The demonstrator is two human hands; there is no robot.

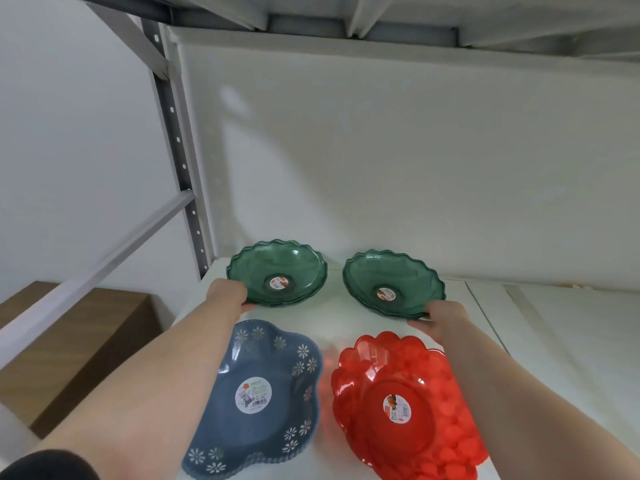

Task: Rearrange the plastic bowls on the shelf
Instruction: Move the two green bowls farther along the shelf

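White shelf board [561, 334] w/ a white back panel [415, 161] behind it. Grey perforated metal upright [175, 133] at the left rear corner, grey side rail [104, 261] slanting down-left from it. Underside of the upper shelf [363, 15] overhead, grey ribs. Plain white wall [62, 133] left; brown cardboard box [79, 344] low beside the rack. Light soft, even.

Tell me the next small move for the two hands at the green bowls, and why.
Probably lift both green bowls slightly off the shelf. The left hand already grips the near rim of the left green bowl, and the right hand grips the near rim of the right green bowl, so both look ready to move.
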